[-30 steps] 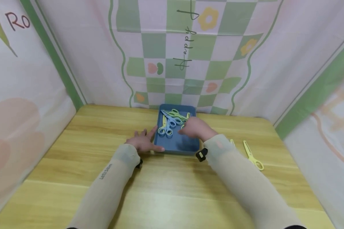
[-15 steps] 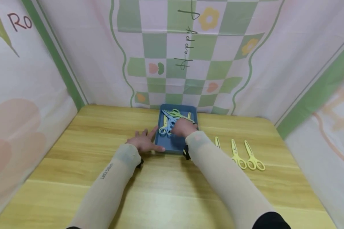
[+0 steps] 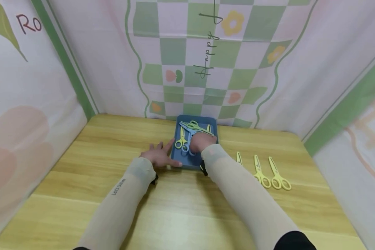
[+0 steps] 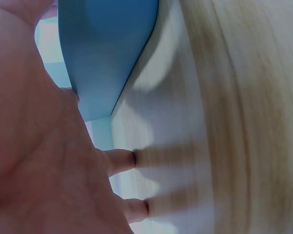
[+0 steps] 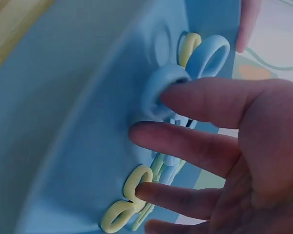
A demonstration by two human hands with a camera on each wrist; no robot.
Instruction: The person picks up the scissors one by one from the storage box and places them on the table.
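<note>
Light-blue plastic scissors with round loop handles (image 5: pixel 150 92) in the dark-blue rectangular plastic tray (image 3: pixel 187 161); right hand (image 3: pixel 202 142) pinches one loop, thumb and index finger. Yellow plastic scissors (image 3: pixel 182 138) just left, light-green plastic scissors (image 3: pixel 203 130) toward tray's far end. Left hand (image 3: pixel 160 156) grasps nothing: fingers spread, touching tray's left side, thumb on near left corner. Right of tray, three yellow scissors in a row (image 3: pixel 258 169) on the wood-grain table (image 3: pixel 175 211), leftmost partly behind the beige right sleeve (image 3: pixel 247 198).

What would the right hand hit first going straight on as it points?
Likely the tray floor, just beyond the right hand and the blue scissors it pinches; the remaining gap is hard to judge.
</note>
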